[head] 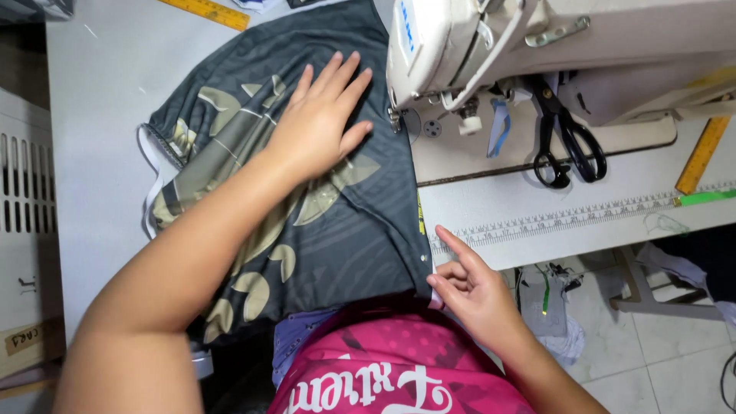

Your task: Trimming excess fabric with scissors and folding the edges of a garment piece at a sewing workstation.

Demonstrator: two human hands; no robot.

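A dark grey garment [360, 222] with pale leaf shapes lies spread on the sewing table, its right edge running toward the needle of a cream sewing machine [460, 46]. My left hand [322, 119] lies flat on the cloth just left of the machine head, fingers spread. My right hand [468, 287] pinches the garment's lower right edge at the table's front, index finger stretched out along the hem.
Black scissors [567, 142] lie on the machine bed to the right of the needle. A measuring tape strip [567, 218] runs along the table's front edge. Yellow rulers sit at the far left [207, 11] and at the right [701, 153]. Tiled floor [659, 345] lies beyond the table's edge.
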